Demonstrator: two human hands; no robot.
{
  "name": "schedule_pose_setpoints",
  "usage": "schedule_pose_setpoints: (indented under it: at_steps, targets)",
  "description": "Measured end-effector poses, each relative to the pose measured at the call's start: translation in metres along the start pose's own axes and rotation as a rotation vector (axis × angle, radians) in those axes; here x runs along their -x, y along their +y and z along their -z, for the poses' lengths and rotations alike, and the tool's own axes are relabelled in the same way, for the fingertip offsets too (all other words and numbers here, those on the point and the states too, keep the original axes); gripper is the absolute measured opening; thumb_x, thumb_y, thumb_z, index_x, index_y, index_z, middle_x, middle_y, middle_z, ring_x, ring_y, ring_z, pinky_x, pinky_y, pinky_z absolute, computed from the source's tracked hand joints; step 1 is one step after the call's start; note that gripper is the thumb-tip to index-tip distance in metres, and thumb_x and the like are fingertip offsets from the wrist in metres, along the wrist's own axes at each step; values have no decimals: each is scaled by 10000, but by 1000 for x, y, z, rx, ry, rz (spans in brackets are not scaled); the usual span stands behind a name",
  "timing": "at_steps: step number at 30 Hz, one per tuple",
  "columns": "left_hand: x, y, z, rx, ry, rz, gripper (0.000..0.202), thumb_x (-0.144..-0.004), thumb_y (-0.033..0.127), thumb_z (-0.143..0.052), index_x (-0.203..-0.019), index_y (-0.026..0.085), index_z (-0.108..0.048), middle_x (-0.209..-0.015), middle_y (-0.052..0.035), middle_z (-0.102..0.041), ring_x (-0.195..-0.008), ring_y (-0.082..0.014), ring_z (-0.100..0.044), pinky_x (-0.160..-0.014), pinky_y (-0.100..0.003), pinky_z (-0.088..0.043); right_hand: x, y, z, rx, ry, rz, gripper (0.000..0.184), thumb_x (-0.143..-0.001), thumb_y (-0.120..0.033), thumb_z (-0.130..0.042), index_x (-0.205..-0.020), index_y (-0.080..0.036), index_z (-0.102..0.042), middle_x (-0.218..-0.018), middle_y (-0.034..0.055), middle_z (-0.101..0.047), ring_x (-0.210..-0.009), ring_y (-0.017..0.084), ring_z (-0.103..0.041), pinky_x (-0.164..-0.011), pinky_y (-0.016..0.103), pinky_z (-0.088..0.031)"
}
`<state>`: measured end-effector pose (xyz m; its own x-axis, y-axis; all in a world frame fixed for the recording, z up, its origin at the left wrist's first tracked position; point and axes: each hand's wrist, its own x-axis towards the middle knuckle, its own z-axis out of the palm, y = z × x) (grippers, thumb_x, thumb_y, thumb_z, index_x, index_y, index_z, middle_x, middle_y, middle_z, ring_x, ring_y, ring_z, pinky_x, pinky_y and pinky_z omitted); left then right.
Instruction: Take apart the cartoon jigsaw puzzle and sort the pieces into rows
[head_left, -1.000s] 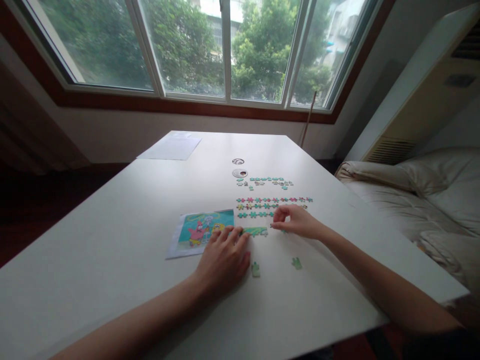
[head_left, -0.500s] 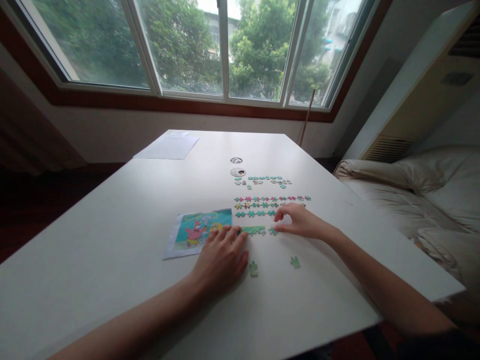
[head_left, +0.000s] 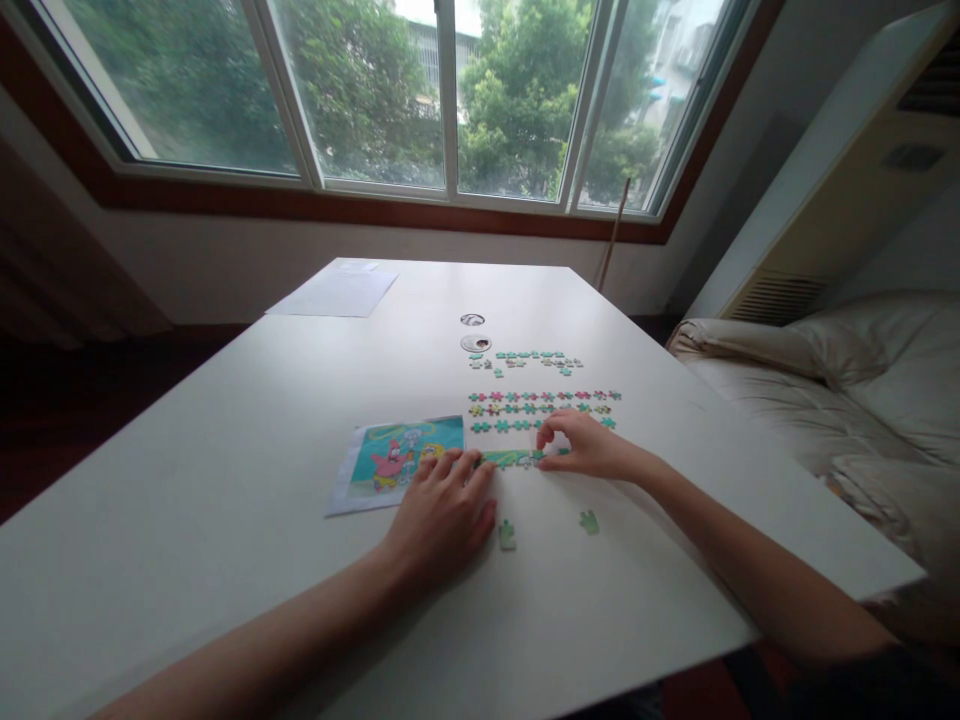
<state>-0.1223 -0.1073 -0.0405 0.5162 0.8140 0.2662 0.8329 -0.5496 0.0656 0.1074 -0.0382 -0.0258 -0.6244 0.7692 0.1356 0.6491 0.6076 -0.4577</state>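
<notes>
My left hand point(head_left: 446, 505) lies flat, fingers stretched out, over the right edge of a printed cartoon picture point(head_left: 375, 480) and the left end of a joined strip of jigsaw pieces point(head_left: 510, 459). At the strip's right end, my right hand point(head_left: 589, 445) pinches a green puzzle piece point(head_left: 541, 453), its fingertips partly covering it. The piece touches the strip or sits very close; whether it is locked in, I cannot tell. Nearer to me lie two loose green pieces, one on the left point(head_left: 507, 535) and one on the right point(head_left: 589, 522).
Behind the strip, several puzzle pieces stand in rows point(head_left: 525, 397), with a further group point(head_left: 525, 360) beyond. Two round discs, a nearer one point(head_left: 475, 343) and a farther one point(head_left: 472, 320), lie past them. White paper point(head_left: 334, 292) rests at the table's far left; a sofa point(head_left: 810, 370) is at right.
My right hand has slid slightly left with the puzzle piece, closing the gap to the strip. My left hand stays where it was.
</notes>
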Motion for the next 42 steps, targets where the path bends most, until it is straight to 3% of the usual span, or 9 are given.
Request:
schedule_pose_setpoints:
  at_steps: [12, 28, 42]
  targets:
    - [0, 0, 2, 9, 15, -14, 275, -797, 260, -452, -1054, 197, -526, -1122, -95, -520, -1055, -263, -425, -892, -431, -325, 0, -8, 1, -1, 18, 60, 127, -735, -262, -607, -829, -177, -603, -845, 41, -603, -827, 158, -533, -764, 275, -384]
    - [1, 1, 2, 9, 18, 1, 274, -793, 259, -459, -1052, 198, -526, -1125, -92, -522, -1058, -261, -426, -901, -432, -316, -1, -9, -4, 62, 21, 114, 47, -755, -231, -589, -765, -193, -613, -775, 18, -606, -761, 138, -525, -743, 264, -379]
    - [0, 1, 2, 10, 38, -7, 274, -787, 251, -471, -1049, 198, -532, -1115, -93, -531, -1048, -255, -438, -896, -416, -327, -2, -7, -2, 103, -14, 167, 83, -778, -246, -576, -745, -202, -638, -753, 24, -628, -751, 143, -510, -743, 267, -367]
